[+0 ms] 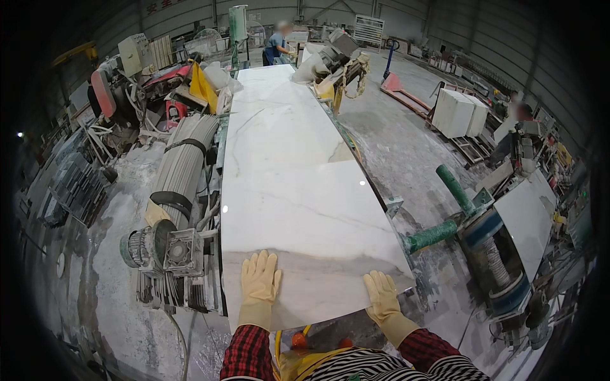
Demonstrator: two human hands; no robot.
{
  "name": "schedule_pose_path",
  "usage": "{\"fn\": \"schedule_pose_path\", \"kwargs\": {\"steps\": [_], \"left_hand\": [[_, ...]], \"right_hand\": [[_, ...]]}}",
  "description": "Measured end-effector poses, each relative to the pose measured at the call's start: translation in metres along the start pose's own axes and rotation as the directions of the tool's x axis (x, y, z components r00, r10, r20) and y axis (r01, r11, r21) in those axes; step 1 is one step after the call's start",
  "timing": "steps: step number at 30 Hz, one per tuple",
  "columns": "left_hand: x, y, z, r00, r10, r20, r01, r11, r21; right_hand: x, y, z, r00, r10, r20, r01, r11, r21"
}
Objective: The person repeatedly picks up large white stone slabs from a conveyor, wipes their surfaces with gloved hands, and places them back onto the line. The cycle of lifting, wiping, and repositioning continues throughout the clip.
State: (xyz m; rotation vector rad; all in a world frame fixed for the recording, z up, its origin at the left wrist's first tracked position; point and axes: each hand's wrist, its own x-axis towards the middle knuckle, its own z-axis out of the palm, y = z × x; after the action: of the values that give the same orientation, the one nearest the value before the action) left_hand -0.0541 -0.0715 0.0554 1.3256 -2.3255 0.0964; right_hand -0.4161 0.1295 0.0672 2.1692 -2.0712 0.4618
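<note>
At the left, a grey ribbed electric motor with a boxy gearbox (pixel 162 249) stands just beside the work line. Next, the left hand, in a cream rubber glove (pixel 259 282), lies flat on the near part of a long, polished white stone slab with grey veining (pixel 305 213); its fingers are extended and grasp nothing. The slab lies face up between the motor and the green tubes, its support mostly hidden. A line crosses it farther back, possibly a joint with another slab.

Assessment: likely heavy, stiff and brittle, with corners prone to chipping; the glossy face appears slippery, so the side edges should offer safer hold than the top.

The right hand, gloved alike (pixel 382 297), rests at the near edge towards the right corner, fingers straight on top; whether the thumb hooks underneath cannot be told. Farther right are thick green metal tubes (pixel 432 236).
</note>
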Motion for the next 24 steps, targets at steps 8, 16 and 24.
{"fn": "schedule_pose_path", "kwargs": {"steps": [8, 16, 24], "left_hand": [[-0.003, 0.002, -0.001, 0.999, -0.021, 0.028, 0.021, 1.000, 0.002], [-0.006, 0.005, -0.003, 1.000, -0.022, 0.020, 0.022, 1.000, 0.004], [-0.008, 0.006, -0.005, 1.000, -0.008, 0.019, 0.007, 1.000, 0.014]], "right_hand": [[-0.001, -0.003, -0.003, 0.999, 0.021, 0.048, -0.022, 0.999, 0.026], [-0.004, -0.005, -0.007, 1.000, -0.003, -0.010, 0.003, 1.000, 0.007], [-0.005, -0.007, -0.012, 0.998, -0.029, -0.050, 0.031, 0.999, 0.041]]}}
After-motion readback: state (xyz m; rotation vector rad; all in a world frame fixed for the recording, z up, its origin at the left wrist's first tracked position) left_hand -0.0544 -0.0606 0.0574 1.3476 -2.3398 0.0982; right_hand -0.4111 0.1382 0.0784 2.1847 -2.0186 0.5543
